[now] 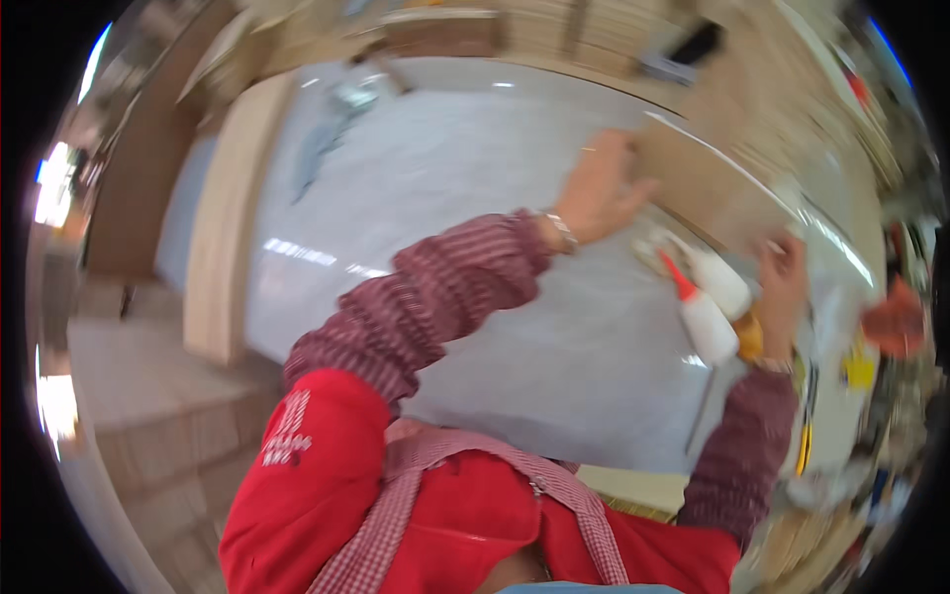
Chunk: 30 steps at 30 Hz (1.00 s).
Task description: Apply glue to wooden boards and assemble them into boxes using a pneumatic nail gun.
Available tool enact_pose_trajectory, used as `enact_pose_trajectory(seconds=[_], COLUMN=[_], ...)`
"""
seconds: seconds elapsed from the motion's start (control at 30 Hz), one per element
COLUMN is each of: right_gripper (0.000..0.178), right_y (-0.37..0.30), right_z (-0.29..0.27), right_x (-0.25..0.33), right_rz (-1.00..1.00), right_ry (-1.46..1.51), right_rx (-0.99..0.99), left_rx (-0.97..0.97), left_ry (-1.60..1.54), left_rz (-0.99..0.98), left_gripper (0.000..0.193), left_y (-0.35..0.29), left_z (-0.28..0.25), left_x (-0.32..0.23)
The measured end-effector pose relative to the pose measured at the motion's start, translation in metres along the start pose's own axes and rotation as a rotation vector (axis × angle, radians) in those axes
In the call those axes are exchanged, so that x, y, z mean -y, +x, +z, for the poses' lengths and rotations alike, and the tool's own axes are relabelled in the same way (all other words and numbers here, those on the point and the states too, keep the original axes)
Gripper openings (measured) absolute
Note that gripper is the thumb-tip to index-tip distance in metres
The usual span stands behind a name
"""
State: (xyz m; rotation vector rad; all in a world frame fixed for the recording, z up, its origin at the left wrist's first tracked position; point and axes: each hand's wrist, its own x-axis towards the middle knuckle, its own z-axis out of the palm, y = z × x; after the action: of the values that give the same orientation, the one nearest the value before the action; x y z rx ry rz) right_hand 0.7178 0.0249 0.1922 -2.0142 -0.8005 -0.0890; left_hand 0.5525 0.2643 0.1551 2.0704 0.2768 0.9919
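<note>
A flat brown board [708,183] stretches slantwise at the right part of the sheet-covered table, blurred by motion. My left hand [597,193] is at its left end, fingers bent around the edge and thumb along the near face. At the other end my right hand [782,282] pinches the board between fingertips and thumb. Just below the board, between my hands, lie a white squeeze bottle with a red nozzle [708,327] and a second white bottle [722,282]. A yellowish thing [749,337] beside my right wrist is partly hidden.
Grey-white plastic sheeting [445,148] covers the table. Along its left side lies a long pale wooden board [237,218]. Clear crumpled plastic [346,104] rests at the far left. Stacked wooden boards [772,89] stand at the far right, near a dark object [696,43].
</note>
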Motion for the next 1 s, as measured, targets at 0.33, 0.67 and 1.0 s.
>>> enact_pose_trajectory(seconds=[0.33, 0.67, 1.0], right_gripper=[0.011, 0.009, 0.010], right_y=[-0.056, -0.111, -0.137], right_z=[0.045, 0.088, 0.087], right_x=[0.082, 0.111, 0.132], right_rz=[0.235, 0.222, 0.210], right_ry=[0.480, 0.518, 0.482], right_rx=[0.611, 0.730, 0.758], left_rx=[-0.294, -1.441, -1.372], left_ry=[0.112, -0.070, 0.652], left_rz=[-0.422, -0.996, -1.099], left_gripper=[0.024, 0.027, 0.031], left_y=[-0.125, -0.352, -0.369], left_z=[-0.224, -0.368, -0.393], left_x=[0.003, -0.047, 0.009])
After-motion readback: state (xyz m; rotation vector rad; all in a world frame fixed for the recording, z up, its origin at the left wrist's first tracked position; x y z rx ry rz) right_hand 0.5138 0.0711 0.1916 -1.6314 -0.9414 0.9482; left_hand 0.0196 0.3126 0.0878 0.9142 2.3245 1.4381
